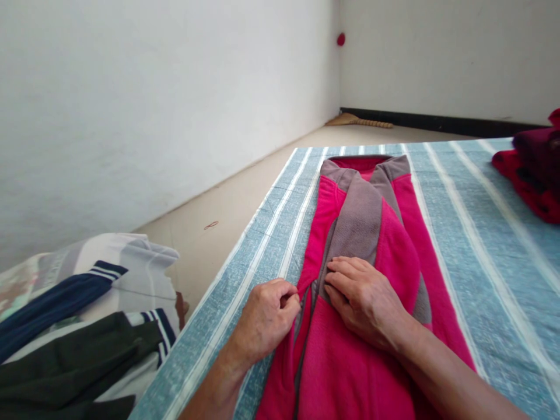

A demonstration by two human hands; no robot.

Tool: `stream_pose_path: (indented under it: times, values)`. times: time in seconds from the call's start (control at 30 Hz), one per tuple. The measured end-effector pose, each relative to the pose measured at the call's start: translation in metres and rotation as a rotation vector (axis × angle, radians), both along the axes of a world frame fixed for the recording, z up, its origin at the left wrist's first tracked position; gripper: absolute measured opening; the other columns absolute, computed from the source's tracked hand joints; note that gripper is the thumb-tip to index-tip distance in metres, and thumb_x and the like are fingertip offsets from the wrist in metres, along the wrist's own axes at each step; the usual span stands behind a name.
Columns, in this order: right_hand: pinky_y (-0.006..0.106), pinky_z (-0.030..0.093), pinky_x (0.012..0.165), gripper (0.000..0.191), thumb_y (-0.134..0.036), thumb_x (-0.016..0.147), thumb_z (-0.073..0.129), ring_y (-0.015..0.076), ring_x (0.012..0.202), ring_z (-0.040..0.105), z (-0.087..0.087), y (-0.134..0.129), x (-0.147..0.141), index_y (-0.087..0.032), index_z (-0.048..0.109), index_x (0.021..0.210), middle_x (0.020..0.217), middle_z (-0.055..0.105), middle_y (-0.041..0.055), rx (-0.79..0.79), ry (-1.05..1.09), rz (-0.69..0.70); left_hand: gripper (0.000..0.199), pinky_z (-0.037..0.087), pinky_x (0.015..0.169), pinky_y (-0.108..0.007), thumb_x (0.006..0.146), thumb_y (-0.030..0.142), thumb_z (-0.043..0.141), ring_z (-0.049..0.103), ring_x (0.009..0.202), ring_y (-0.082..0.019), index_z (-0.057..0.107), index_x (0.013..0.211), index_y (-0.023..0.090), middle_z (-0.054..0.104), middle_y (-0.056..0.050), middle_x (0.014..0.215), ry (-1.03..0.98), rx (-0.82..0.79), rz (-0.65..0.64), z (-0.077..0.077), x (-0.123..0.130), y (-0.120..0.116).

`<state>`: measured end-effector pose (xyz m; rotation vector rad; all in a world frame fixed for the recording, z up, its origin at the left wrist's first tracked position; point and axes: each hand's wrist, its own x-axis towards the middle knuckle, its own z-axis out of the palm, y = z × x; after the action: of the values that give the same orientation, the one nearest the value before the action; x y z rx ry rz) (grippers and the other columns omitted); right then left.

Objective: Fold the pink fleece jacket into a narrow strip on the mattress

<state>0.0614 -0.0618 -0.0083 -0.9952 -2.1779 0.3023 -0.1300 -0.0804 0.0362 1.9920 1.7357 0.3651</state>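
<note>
A pink and grey fleece jacket (394,233) lies lengthwise on the blue striped sheet (481,245), its collar at the far end. One sleeve is laid over the front. My left hand (269,318) pinches the jacket's left edge, with the thumb and index finger closed on the pink cloth near the dark zip line. Flat on the jacket's middle rests my right hand (361,294), fingers stretched out over the grey and pink fleece. The jacket's near end runs out of view at the bottom, partly under my right forearm.
A stack of folded dark red clothes (538,169) sits at the right edge. Lower left, dark clothes with white-striped cuffs (83,344) lie on pale cloth (126,256). A broom (354,121) rests on the floor by the far corner. A white wall (153,105) rises at left.
</note>
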Motion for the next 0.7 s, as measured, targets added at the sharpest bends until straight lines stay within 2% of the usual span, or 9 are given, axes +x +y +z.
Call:
stream_pose_path:
  times: [0.7]
  values:
    - [0.040,0.048,0.091,0.019,-0.014,0.091,0.049,0.0242,0.101,0.060,-0.0003,0.0001,0.0001,-0.015,0.067,0.085,0.095,0.068,0.0096,-0.006,-0.011,0.003,0.026,0.038,0.061,-0.025,0.080,0.022,0.042,0.054,0.062,-0.014,0.060,0.061,0.018,0.057,0.000,0.060,-0.083,-0.070,0.017,0.0010,-0.0036,0.0028]
